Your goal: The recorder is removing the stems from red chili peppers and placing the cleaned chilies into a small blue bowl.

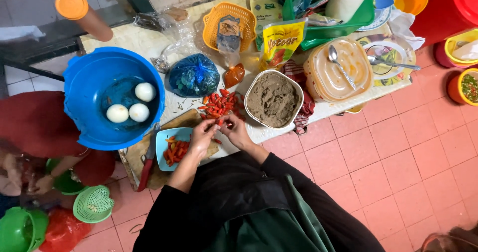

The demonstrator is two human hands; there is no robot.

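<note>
My left hand and my right hand meet over the counter edge, both pinching one small red chili between the fingertips. Just beyond them lies a loose pile of red chilies on the counter. Under my left hand a light blue plate holds several stemmed chilies and rests on a wooden cutting board. A red-handled knife lies on the board, left of the plate.
A blue basin holds three white eggs. A square tub of brown paste, a blue tied bag, an orange basket, a lidded tub with a spoon and a green tray crowd the counter. Green strainers sit on the floor by another person.
</note>
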